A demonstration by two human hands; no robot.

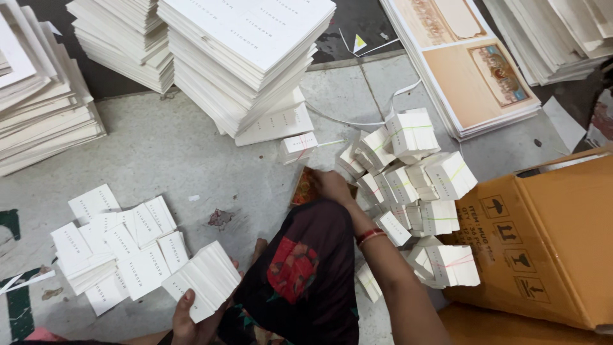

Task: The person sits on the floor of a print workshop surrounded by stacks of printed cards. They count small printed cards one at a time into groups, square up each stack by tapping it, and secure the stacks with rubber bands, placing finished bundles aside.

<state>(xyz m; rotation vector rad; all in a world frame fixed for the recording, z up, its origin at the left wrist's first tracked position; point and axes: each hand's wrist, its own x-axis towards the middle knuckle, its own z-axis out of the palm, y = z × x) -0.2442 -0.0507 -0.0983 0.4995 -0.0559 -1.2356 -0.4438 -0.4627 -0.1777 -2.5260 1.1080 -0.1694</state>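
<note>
Left hand (185,316) is gripping a loose card stack (203,280). Right hand (332,185) is closing on a small orange packet (304,187). Risk: the unbanded stack is likely fanning apart, being pinched at one corner.

I see tall stacks of white sheets (246,57) at the top of the grey floor (172,153), with more stacks (38,108) at far left. Printed orange boards (469,70) lie at upper right. An open brown cardboard box (549,236) stands at right. Rubber-banded white bundles (415,179) are heaped just beside it.
</note>
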